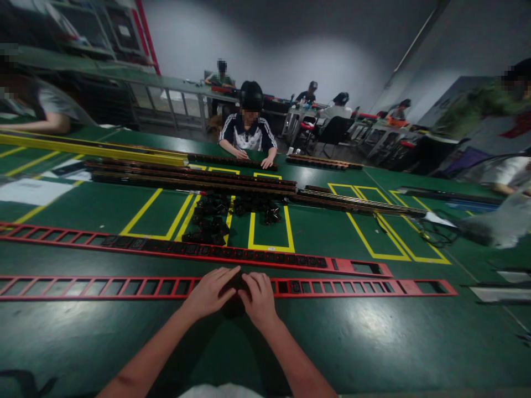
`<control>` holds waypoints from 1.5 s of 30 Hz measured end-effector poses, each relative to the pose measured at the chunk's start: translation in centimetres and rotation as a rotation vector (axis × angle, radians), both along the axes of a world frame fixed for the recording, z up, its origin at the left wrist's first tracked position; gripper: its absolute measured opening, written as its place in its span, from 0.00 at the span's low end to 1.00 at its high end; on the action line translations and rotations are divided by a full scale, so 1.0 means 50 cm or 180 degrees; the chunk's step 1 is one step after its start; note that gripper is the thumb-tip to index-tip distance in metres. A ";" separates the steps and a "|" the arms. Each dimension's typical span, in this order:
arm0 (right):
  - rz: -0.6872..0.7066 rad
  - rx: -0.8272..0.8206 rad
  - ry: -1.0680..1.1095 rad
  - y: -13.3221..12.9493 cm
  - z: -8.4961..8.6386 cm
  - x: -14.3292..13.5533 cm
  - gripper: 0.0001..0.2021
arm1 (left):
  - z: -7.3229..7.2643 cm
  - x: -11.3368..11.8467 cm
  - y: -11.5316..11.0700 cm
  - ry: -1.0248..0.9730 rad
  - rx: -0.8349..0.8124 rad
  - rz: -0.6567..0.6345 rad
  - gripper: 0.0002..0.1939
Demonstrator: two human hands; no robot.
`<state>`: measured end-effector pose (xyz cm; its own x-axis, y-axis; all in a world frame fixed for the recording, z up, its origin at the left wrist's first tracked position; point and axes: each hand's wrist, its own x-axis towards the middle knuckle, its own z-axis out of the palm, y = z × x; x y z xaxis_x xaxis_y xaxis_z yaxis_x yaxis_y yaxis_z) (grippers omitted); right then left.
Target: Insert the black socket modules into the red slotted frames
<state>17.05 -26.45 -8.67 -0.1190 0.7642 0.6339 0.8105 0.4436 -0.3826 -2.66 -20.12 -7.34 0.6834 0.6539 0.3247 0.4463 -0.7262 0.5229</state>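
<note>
Both my hands meet over the nearer red slotted frame, a long strip lying across the green table. My left hand (211, 292) and my right hand (258, 296) curl around a small dark part (235, 281) between them; its shape is mostly hidden. The nearer red frame (409, 287) has one black socket (295, 286) seated just right of my right hand, and many of its slots are bare. Behind it lies a second red frame (381, 269), with a row of black sockets (191, 249) in its middle and right part.
Loose black parts (209, 221) are heaped beyond the frames. Long dark rails (199, 179) and a yellow rail (91, 145) lie farther back on the green table (332, 337). A person (249, 130) sits opposite, hands on the table. Plastic wrap (498, 221) and cables are at right.
</note>
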 end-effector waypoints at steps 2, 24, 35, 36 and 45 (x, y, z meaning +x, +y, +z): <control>0.0008 -0.0044 -0.0057 0.002 -0.001 -0.001 0.16 | 0.001 0.000 0.000 0.0023 -0.0044 0.0006 0.31; 0.0135 0.0035 0.0068 0.008 0.002 -0.002 0.14 | 0.009 0.011 -0.007 0.0165 -0.0217 0.0126 0.32; 0.0301 0.0048 -0.0043 0.008 0.001 0.000 0.06 | 0.031 -0.007 0.008 -0.0062 -0.0572 -0.0243 0.23; 0.0302 0.0042 -0.0046 0.007 0.001 -0.001 0.06 | 0.034 -0.008 0.008 -0.0073 -0.0588 -0.0269 0.23; 0.0401 0.0027 -0.0031 0.002 0.003 -0.002 0.08 | 0.034 -0.001 0.010 -0.0173 -0.0742 -0.0112 0.17</control>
<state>16.97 -26.33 -8.53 -0.2200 0.7374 0.6386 0.7517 0.5454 -0.3708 -2.72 -19.62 -5.62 0.6926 0.6917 0.2048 0.3895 -0.5976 0.7008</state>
